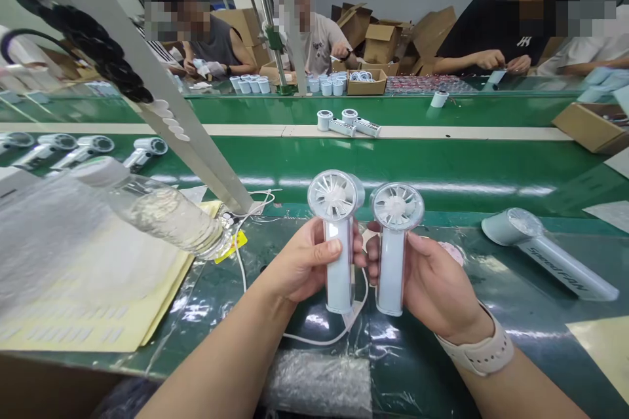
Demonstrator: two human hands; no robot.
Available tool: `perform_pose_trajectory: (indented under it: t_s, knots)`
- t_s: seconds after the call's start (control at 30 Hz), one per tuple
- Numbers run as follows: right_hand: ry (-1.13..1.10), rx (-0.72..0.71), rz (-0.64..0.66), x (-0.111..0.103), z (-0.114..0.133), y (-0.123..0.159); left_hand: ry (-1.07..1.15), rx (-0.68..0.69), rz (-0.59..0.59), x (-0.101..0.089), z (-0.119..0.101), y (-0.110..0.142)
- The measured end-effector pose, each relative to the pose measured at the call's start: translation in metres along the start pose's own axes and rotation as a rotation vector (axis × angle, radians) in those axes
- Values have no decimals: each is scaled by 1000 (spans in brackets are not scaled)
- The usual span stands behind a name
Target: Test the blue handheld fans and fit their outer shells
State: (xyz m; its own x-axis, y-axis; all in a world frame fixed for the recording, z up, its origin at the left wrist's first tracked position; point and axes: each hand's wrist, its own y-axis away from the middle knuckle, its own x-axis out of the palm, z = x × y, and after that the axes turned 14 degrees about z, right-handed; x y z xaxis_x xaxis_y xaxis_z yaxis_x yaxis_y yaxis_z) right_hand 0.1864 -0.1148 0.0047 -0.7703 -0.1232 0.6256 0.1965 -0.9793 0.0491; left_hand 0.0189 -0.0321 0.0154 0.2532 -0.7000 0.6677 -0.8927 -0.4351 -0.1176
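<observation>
Left hand (309, 262) closed on pale-blue plastic handheld fan (338, 239), right hand (432, 288) closed on matching pale-blue fan (394, 242). Both held side by side above green worktop (540, 357), blade faces up to view, seemingly for comparison; rear fingers (372, 252) partly hidden.

Left hand (299, 262) around one white handheld fan (339, 281), right hand (432, 281) around another (390, 275)
</observation>
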Motion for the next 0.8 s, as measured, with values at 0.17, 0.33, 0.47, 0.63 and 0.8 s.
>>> perform_pose_trajectory:
  t_s: [0.17, 0.33, 0.47, 0.63, 0.8]
  knots:
    - [30, 3, 14, 4, 1, 2, -32, 41, -83, -1, 3, -5]
    - [-22, -71, -10, 6, 5, 2, 11, 60, -118, -2, 0, -7]
    - [-23, -111, -21, 5, 9, 2, 32, 63, -109, -3, -1, -9]
    - [139, -128, -66, -3, 14, 6, -70, 52, -144, -2, 0, -9]
    - [220, -173, -161, -8, 12, 6, -227, 73, -196, -3, 2, -7]
